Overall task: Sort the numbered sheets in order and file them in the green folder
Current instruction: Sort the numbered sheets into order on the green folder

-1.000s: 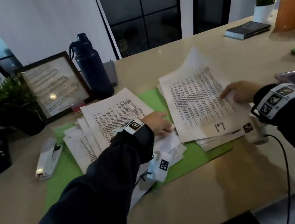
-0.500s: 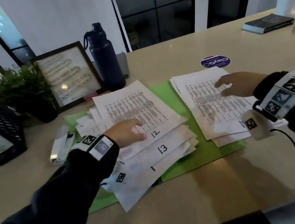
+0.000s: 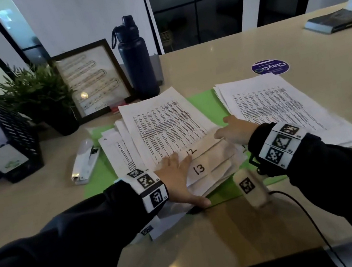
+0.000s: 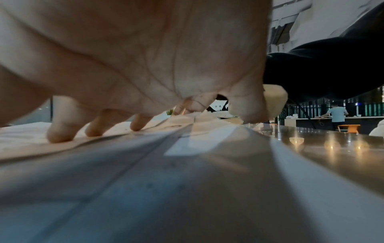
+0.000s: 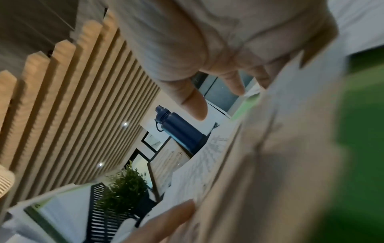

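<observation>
The left hand (image 3: 179,177) lies flat with fingers spread and straight, pressing the near edge of the left pile (image 3: 169,129), fingertips beside sheet 12 (image 3: 191,151), with sheet 13 (image 3: 199,168) fanned out just below it. The right hand (image 3: 235,131) rests released at the pile's 3 o'clock edge, fingers straight against the paper and grasping nothing. The right pile (image 3: 283,110) sits at 2 o'clock, and both piles lie on the open folder (image 3: 202,103), whose green shows between and around them. The likely trouble is the loose fan: a sideways push could slide several sheets together, hide their numbers, or send the lowest ones off the near edge of the table (image 3: 233,228), where some already overhang at 7 o'clock. The slick folder beneath would help the pile skate. Squaring the stack may also bury sheets that I judge are not yet in order. Round about, a stapler (image 3: 85,159) lies at 9 o'clock touching the folder's edge, while a bottle (image 3: 136,63), a frame (image 3: 91,81) and a plant (image 3: 40,93) crowd 11 o'clock, leaving little room to spread sheets that way. A book (image 3: 335,20) lies well apart at 2 o'clock.
</observation>
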Motion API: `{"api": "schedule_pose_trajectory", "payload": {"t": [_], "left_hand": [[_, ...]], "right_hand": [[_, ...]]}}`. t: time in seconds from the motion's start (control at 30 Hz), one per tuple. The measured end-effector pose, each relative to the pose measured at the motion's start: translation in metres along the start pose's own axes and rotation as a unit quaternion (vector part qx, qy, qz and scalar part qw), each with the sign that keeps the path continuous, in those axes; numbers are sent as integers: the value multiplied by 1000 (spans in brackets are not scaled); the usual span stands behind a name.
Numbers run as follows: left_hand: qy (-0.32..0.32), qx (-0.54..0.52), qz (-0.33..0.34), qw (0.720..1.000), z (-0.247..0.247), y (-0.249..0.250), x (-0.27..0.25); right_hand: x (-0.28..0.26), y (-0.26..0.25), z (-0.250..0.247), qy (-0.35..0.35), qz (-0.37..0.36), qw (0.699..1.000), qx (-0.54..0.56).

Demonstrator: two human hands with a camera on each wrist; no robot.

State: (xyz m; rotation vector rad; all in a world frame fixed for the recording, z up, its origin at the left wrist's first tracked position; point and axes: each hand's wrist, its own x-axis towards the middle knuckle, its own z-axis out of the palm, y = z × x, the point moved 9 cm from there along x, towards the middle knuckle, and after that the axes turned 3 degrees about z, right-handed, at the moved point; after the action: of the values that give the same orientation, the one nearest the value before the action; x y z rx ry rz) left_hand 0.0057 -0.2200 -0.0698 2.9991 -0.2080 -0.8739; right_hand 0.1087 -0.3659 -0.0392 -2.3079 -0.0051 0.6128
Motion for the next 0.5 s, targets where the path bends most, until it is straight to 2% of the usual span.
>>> {"api": "schedule_pose_trajectory", "payload": {"t": [0.13,0.23,0.27,0.33,0.37,0.43,0.5], "left_hand": [[30,26,37,999,-1,14,-1],[55,15,74,996,-6,23,1],[63,7,81,995,-10,22,0],[79,-28,81,993,-18,17,0],[80,-49,77,993,-21,15,0],[101,-115,70,986,-30,15,-2],[149,-177,53,971,-44,10,-4]], "right_hand": [[-6,0,0,-31,15,998,-53],[-8,2,10,-58,6,998,33],[-10,1,16,-77,9,990,114],[-14,-9,34,-154,-10,946,284],[-16,-16,40,-193,-28,925,327],[-19,-28,45,-246,-69,895,366],[-23,-35,47,-257,-103,895,349]]}}
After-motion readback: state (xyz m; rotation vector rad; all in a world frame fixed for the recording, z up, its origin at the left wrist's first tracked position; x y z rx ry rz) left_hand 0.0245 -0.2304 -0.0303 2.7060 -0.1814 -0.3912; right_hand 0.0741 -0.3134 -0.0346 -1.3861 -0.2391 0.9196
